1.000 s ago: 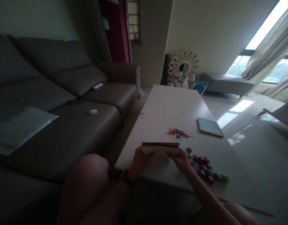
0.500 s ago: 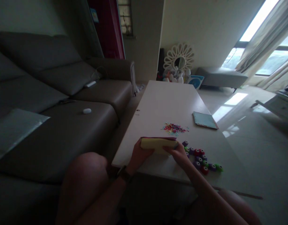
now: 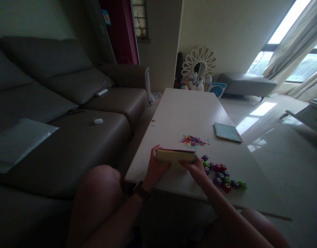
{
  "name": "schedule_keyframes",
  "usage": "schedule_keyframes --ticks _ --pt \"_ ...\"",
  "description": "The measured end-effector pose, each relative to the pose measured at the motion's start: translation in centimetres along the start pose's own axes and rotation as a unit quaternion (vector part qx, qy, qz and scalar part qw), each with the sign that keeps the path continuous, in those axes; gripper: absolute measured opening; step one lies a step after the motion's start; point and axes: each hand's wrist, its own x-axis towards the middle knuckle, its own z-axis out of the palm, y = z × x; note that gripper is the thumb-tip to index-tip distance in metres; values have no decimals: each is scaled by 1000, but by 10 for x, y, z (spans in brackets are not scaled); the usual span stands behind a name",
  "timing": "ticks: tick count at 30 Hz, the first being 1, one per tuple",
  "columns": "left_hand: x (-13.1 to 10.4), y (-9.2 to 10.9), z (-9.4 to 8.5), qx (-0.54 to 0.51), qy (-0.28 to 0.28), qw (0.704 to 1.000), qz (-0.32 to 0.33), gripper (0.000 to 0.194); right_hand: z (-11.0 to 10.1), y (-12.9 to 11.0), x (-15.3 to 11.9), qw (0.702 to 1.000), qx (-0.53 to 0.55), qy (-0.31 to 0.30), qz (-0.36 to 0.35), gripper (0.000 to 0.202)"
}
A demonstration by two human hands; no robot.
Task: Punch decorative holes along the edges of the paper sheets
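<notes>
Pale-yellow sheaf, likely light, bendable, easily creased; clamped at opposite ends by left hand and right hand; best gripped there.

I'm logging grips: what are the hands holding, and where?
A pale yellow paper stack: left hand at its left end, right hand at its right.

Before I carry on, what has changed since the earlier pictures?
The left hand has slid its fingers up to the upper left corner of the yellow paper, whose face shows more than at first. Nothing was let go; the right hand still grips it. The colourful bits, toy pieces and pale green pad stayed put.
</notes>
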Motion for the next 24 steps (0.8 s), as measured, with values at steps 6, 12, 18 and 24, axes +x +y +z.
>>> schedule_keyframes --ticks 6,12,18,24 --pt "-5 -2 5 -22 8 999 -25 59 2 4 -1 999 -9 27 16 43" --pt "-6 -3 6 -34 -6 997 -62 46 4 3 -3 1000 -18 11 -17 34" --pt "-4 -5 7 -43 -7 996 -74 46 2 0 -2 999 -32 15 -12 37" --pt "-4 -8 10 -15 -20 998 -57 52 4 -2 -1 1000 -2 25 11 51"
